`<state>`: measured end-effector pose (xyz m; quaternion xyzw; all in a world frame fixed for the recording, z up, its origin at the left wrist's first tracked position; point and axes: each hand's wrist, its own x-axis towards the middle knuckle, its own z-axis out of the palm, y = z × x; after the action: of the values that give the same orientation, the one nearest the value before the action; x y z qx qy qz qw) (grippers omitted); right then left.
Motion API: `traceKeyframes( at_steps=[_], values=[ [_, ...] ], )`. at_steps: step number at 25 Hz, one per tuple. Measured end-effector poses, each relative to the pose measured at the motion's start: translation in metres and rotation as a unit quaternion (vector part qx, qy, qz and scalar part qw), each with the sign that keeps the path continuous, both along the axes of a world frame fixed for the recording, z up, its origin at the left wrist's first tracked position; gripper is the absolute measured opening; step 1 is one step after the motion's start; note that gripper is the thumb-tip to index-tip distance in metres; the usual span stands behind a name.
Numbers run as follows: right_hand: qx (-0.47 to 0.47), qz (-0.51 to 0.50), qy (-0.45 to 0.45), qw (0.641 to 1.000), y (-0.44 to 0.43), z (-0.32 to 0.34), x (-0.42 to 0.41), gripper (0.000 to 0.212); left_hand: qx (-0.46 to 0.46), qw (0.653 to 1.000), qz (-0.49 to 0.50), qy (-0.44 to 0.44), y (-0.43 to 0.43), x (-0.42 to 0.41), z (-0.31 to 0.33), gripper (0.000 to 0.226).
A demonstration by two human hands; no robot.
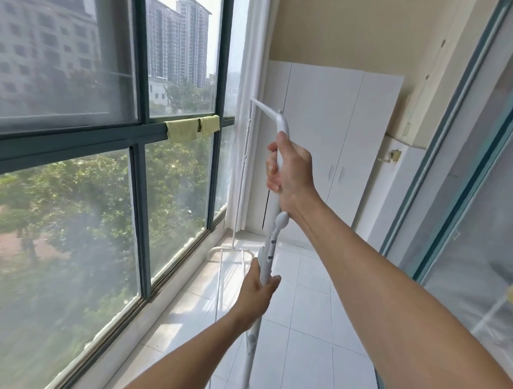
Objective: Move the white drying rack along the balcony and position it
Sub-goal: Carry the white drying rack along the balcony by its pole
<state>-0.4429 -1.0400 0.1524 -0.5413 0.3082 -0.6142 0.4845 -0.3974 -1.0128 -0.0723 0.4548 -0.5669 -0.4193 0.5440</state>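
Note:
The white drying rack (269, 253) stands in front of me, its near upright pole running from the bottom of the view up to a bent top bar. My right hand (291, 173) is shut around the pole high up, just under the bend. My left hand (256, 293) grips the same pole lower down, below a knob and a row of holes. The rack's far upright and its rounded foot rest on the tiled floor by the window.
Large dark-framed windows (138, 207) line the left side, with a green cloth (192, 128) draped on the middle rail. A white cabinet (332, 144) and a white curtain (247, 77) close off the far end. A sliding glass door (465, 187) runs along the right.

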Motion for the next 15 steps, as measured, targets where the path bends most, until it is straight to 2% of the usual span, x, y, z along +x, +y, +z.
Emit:
traceKeyframes(
  at_steps=[15],
  values=[
    [0.007, 0.044, -0.013, 0.999, -0.252, 0.000, -0.104, 0.027, -0.005, 0.999, 0.039, -0.004, -0.249, -0.102, -0.003, 0.026]
  ],
)
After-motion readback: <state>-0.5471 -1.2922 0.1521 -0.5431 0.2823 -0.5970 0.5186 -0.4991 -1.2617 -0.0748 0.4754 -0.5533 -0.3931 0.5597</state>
